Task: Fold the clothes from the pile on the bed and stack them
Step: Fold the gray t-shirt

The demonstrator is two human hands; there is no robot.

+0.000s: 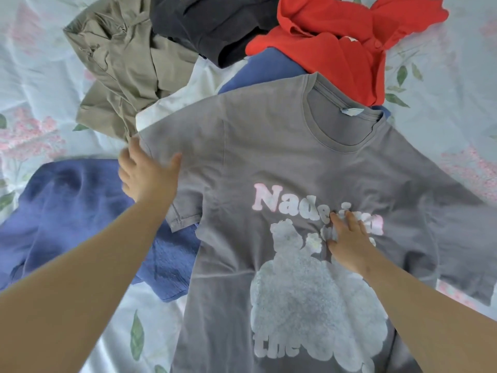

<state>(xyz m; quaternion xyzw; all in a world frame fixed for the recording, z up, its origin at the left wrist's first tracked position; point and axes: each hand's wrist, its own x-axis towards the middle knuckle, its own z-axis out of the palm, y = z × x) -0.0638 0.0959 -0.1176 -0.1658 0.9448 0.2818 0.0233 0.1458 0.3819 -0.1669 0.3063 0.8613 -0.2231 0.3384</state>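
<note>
Floral cotton everywhere, folks: the bed (40,76) fills the view under a pale sheet. Centre stage, spread face up from the middle to the near edge, lies the grey T-shirt (269,146), collar pointing far, its printed front up.

Behind it, at the far side, waits the pile (215,49): an olive garment (121,63) on the left, a dark garment (209,25) in the middle, a red garment (330,47) on the right, with white and blue cloth peeking out below. Near left, touching the shirt's left sleeve (185,200), slumps a crinkled blue garment (75,205).

Now the hands! The right grip (349,243) lies flat on the print, fingers straight and spread, pressing and holding nothing. The left grip (146,175) sits at the sleeve's outer edge, thumb on top of the cloth. It is blurred, so I cannot tell whether it pinches the fabric or merely rests there.

How will this shirt handle? Light, soft and floppy, I'd judge; it will sag and wrinkle wherever unsupported, while the thick print probably resists a crease slightly. Best holds look like the shoulder seam and the hem on one side, lifting that edge over towards the middle while a flat palm pins the body.
</note>
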